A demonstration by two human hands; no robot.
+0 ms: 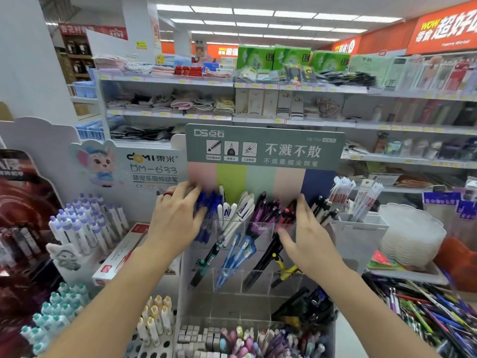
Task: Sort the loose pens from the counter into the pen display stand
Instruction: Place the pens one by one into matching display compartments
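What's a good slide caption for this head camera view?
Both hands, left and right, reach open-fingered into the pen display stand.

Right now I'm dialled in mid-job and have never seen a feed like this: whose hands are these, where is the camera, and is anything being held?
There is no machine here. One wide-angle camera sits on a person's head, looking forward and down, so the two bare arms reaching in are that person's own.

The left hand has its fingers spread against the blue pens in the top row of the clear pen display stand. The right hand lies open against the dark and red pens further right. Neither hand plainly grips a pen; the fingertips are blurred.

The stand's lower pockets hold a few green, blue, black and yellow pens. The loose pens still to sort lie heaped at lower right.
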